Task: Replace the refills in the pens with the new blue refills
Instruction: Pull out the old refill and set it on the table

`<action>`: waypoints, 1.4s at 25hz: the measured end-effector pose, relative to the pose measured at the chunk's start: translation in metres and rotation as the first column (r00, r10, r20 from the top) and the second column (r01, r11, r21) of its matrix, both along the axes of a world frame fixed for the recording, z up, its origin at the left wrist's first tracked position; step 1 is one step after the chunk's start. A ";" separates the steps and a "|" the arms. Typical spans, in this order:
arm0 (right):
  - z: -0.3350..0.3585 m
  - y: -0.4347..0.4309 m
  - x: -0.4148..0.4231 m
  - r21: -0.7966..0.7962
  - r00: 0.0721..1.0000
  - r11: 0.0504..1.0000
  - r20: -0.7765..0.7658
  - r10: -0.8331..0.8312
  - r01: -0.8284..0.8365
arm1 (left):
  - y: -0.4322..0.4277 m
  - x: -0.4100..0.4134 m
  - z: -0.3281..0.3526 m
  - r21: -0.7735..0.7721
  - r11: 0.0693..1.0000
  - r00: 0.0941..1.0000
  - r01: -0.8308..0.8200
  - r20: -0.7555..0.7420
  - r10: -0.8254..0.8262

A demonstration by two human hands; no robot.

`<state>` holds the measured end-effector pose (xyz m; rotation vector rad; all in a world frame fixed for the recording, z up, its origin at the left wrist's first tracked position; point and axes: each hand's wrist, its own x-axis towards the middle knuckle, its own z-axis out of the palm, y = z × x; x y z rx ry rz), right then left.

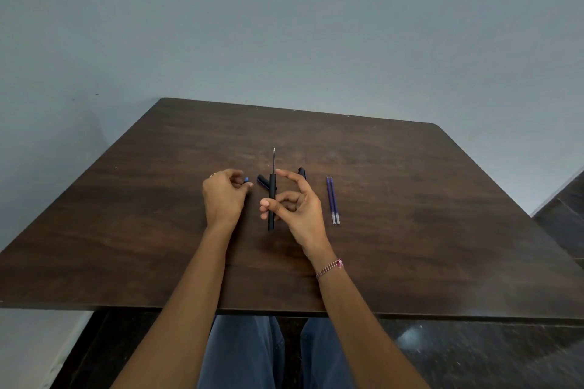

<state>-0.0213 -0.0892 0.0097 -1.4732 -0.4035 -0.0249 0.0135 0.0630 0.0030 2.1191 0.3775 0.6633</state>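
Observation:
My right hand (297,207) holds a black pen barrel (271,215) upright above the table, thumb and curled fingers round its lower half. A thin refill (273,159) sticks out of the barrel's top, tip pointing away. My left hand (222,197) rests on the table to the left and pinches a small blue piece (246,180) at its fingertips. Two new blue refills (332,200) lie side by side on the table right of my right hand. A black pen (263,181) lies behind the barrel, and another black pen end (301,172) shows behind my right fingers.
The dark wooden table (410,230) stands against a grey-blue wall. Its front edge crosses just above my lap. A dark floor shows at the right.

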 end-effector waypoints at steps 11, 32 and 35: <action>-0.006 0.001 0.004 -0.095 0.998 0.995 -0.055 0.003 -0.008 | -0.004 -0.008 0.013 -0.635 0.622 0.886 0.457 0.384 -0.259; -0.011 0.001 0.007 -0.146 0.995 0.989 -0.099 0.004 -0.019 | -0.005 0.005 0.019 -0.712 0.492 0.863 0.502 0.372 -0.342; -0.011 0.001 0.006 -0.136 0.995 0.990 -0.101 0.012 -0.025 | -0.002 0.008 0.030 -0.706 0.503 0.865 0.499 0.376 -0.331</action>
